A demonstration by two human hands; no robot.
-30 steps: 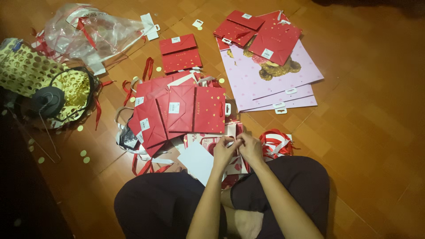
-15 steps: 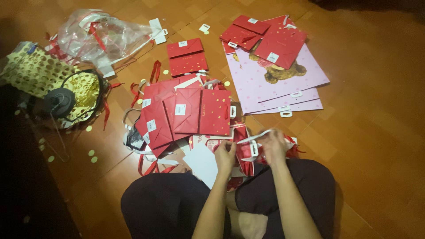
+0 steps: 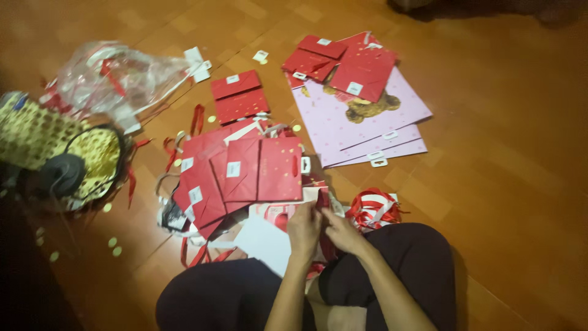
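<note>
We're sitting on the floor [image 3: 502,184] with our left hand [image 3: 304,228] and right hand [image 3: 340,231] both pinching a small red gift bag [image 3: 315,202] in our lap, just below the fanned red bags [image 3: 242,175].

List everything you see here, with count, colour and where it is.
red gift bags: a fanned pile, red, floor centre
small red bags: two, red, above the pile
pink bags: a few, pink, upper right, more red bags on top
ribbon bundle: one, red and white, beside the right knee
plastic wrap: one, clear, upper left
gold patterned bag: one, gold, far left
white sheet: one, white, before the knees
left hand, right hand: together on a red item
</note>
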